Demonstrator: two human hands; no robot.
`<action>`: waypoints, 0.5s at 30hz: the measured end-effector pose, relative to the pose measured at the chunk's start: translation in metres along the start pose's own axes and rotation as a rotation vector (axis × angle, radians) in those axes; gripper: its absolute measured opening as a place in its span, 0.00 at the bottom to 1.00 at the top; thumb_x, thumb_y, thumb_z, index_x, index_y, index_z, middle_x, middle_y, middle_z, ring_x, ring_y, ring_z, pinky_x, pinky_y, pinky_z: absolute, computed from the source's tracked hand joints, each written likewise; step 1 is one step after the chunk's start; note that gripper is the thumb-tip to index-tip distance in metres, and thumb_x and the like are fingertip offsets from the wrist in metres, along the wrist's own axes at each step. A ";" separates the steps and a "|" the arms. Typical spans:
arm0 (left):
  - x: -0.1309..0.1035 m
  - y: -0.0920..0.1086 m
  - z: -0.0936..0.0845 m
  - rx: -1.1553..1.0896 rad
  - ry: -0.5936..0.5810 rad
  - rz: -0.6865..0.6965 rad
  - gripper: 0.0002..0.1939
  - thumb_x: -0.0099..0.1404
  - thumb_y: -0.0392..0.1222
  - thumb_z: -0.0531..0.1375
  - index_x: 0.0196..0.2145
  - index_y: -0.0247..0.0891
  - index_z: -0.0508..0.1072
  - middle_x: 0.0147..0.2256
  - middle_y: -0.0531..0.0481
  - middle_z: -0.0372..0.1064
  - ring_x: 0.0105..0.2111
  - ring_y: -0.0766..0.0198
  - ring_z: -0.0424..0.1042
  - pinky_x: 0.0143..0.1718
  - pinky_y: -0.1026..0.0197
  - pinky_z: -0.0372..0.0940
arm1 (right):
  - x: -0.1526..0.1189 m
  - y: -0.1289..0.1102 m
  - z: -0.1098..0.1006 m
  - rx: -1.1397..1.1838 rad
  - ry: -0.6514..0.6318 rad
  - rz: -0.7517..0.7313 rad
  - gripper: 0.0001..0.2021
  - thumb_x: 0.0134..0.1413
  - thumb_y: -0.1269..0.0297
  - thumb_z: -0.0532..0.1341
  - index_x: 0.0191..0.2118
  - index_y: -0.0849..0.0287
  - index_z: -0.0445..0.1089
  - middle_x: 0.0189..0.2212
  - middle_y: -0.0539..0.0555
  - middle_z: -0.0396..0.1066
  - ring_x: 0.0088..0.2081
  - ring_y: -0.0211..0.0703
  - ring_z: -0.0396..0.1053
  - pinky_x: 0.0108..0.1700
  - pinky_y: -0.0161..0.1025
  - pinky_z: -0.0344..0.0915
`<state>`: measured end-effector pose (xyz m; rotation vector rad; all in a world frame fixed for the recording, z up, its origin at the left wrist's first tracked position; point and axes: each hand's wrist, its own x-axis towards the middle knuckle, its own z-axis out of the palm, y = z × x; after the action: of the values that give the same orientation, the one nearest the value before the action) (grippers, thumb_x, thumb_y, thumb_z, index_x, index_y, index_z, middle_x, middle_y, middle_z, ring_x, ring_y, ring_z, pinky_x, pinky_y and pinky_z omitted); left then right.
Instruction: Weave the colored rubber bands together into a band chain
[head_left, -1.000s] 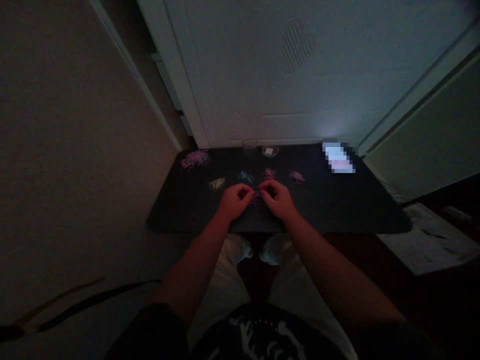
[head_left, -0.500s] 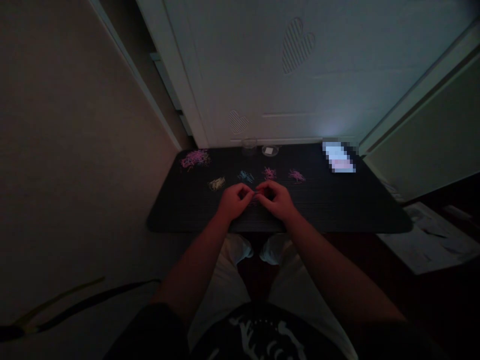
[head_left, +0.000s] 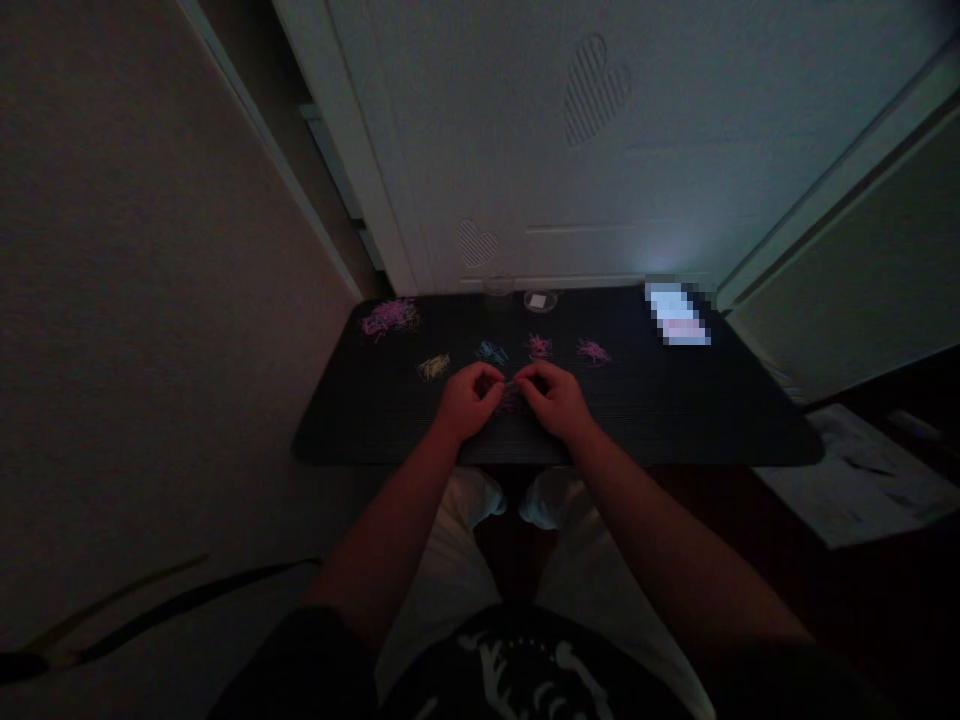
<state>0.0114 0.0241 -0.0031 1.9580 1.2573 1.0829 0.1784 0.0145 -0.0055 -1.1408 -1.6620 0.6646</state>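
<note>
A black table is standing before a pale, heart-patterned panel. Past the left edge, a wall is rising; below the near edge, dark floor is showing; above the far right corner, light is glowing.

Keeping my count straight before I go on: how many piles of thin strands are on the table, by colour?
Pale yellow pile: 1
Blue pile: 1
Pink piles: 2
Mixed, mostly pink-purple pile: 1
Dim purplish pile, partly hidden: 1
Total: 6
</note>
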 end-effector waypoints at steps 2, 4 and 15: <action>0.000 0.000 0.000 0.011 -0.013 0.004 0.07 0.57 0.37 0.58 0.35 0.36 0.71 0.30 0.51 0.71 0.28 0.68 0.68 0.29 0.66 0.63 | 0.000 0.001 0.000 0.002 -0.005 0.002 0.05 0.51 0.66 0.58 0.30 0.60 0.70 0.26 0.51 0.69 0.29 0.39 0.65 0.31 0.36 0.60; 0.000 0.000 0.001 0.022 -0.031 0.007 0.08 0.57 0.37 0.59 0.36 0.36 0.72 0.31 0.50 0.71 0.28 0.68 0.68 0.29 0.65 0.63 | 0.000 0.001 0.000 0.002 -0.009 0.006 0.05 0.51 0.66 0.57 0.30 0.59 0.69 0.26 0.51 0.69 0.29 0.38 0.65 0.31 0.36 0.60; 0.000 0.000 0.001 0.027 -0.017 -0.016 0.08 0.59 0.43 0.58 0.32 0.36 0.72 0.29 0.50 0.71 0.28 0.67 0.68 0.28 0.65 0.62 | 0.000 0.000 0.000 0.014 -0.008 0.016 0.04 0.49 0.66 0.58 0.30 0.59 0.68 0.25 0.50 0.67 0.28 0.37 0.64 0.30 0.35 0.61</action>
<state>0.0121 0.0241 -0.0030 1.9703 1.2826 1.0447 0.1783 0.0145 -0.0058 -1.1443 -1.6545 0.6910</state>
